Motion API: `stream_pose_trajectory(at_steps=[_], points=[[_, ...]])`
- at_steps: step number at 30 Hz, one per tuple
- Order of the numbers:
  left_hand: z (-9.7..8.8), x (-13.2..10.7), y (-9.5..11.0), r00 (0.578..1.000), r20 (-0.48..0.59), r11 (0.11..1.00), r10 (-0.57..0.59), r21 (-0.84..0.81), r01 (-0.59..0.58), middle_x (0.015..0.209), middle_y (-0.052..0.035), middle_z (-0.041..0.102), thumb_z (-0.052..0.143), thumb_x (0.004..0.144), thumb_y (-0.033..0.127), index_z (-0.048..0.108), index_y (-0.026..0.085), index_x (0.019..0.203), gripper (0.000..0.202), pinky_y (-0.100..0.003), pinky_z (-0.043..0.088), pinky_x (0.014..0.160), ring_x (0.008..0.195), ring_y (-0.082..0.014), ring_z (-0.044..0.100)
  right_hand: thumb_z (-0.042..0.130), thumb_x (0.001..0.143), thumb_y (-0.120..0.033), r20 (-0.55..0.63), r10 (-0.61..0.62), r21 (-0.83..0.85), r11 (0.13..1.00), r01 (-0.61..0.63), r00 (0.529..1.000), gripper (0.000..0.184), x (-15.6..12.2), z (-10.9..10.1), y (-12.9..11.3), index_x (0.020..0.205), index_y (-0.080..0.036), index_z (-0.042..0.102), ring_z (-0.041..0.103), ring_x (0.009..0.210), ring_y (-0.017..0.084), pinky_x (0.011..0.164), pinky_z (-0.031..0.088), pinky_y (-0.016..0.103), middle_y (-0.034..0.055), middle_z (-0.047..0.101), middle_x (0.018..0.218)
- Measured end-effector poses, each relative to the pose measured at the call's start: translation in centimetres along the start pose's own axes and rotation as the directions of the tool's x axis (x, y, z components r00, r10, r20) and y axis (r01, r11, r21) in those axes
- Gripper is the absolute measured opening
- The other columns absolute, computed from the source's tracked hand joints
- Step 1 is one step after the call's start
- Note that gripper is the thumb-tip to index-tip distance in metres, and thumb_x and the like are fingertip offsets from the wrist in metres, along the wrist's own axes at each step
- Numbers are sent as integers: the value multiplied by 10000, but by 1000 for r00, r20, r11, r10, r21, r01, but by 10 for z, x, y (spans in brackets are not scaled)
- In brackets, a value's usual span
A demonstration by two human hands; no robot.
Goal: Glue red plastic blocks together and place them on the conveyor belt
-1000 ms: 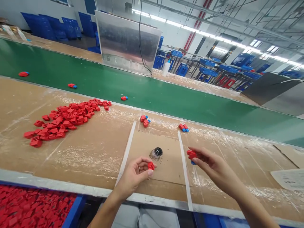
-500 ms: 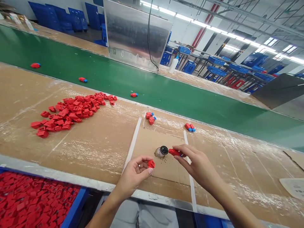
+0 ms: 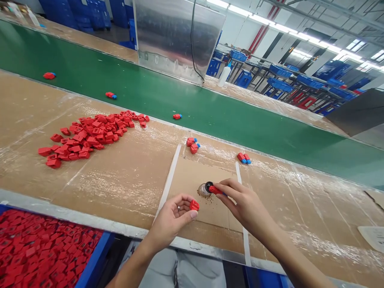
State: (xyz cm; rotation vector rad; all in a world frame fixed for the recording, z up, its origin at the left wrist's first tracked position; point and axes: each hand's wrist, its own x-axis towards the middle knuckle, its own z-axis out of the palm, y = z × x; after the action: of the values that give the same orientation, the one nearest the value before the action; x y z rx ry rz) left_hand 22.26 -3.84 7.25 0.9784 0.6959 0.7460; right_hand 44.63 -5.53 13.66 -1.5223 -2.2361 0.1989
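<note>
My left hand (image 3: 176,216) pinches a small red plastic block (image 3: 194,205) with a hollow in it, held just above the cardboard sheet (image 3: 207,218). In my right hand (image 3: 240,198) is a red plastic piece (image 3: 214,190), gripped between thumb and fingers; its far end is hidden by the fingers. The tip of that piece is at the black top of a small round jar (image 3: 205,189), and I cannot tell whether it touches. Brown specks lie on the cardboard around the jar.
A heap of red blocks (image 3: 87,136) lies to the left, and a blue bin (image 3: 99,256) of more stands below. Red-and-blue pieces rest in pairs near the green conveyor belt (image 3: 240,114); others are on the belt. A metal panel (image 3: 174,40) rises behind it.
My right hand has moved slightly left, bringing the red piece over to the jar's black top. The left hand keeps its block, turned a little. The view has shifted slightly.
</note>
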Motion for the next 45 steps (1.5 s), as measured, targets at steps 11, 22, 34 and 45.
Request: stream_pose_trajectory(at_steps=[11, 22, 34, 45], points=[[1, -3, 3, 1000, 16, 1000, -7, 2, 7, 895, -25, 644, 714, 831, 324, 611, 180, 991, 238, -258, 462, 792, 865, -148, 589, 406, 1025, -282, 19, 13, -16, 1000, -13, 1000, 265, 2, -2, -5, 1097, -194, 646, 656, 793, 203, 659, 535, 322, 103, 643, 987], [2, -5, 5, 999, 39, 1000, -24, -12, 25, 846, 6, 618, 711, 834, 304, 615, 191, 999, 222, -230, 441, 721, 772, -112, 561, 411, 1025, -279, 55, 10, -19, 1000, -9, 998, 268, 2, -3, -5, 1064, -186, 659, 646, 772, 202, 657, 527, 327, 94, 631, 973], [1, -5, 3, 998, 24, 998, -60, -14, 60, 851, -3, 629, 722, 818, 324, 610, 193, 1005, 254, -237, 445, 707, 789, -132, 596, 426, 1006, -249, -8, 14, -4, 1000, -14, 1000, 216, 8, -10, -5, 1098, -202, 615, 645, 847, 214, 695, 532, 331, 99, 630, 998], [2, -5, 2, 997, 65, 998, -45, 52, 42, 806, 6, 578, 703, 826, 283, 645, 184, 1011, 217, -222, 410, 698, 747, -121, 516, 544, 974, -291, -53, 160, 312, 940, -136, 986, 177, -7, -15, -23, 1109, -224, 638, 635, 902, 214, 771, 528, 328, 84, 651, 1034]])
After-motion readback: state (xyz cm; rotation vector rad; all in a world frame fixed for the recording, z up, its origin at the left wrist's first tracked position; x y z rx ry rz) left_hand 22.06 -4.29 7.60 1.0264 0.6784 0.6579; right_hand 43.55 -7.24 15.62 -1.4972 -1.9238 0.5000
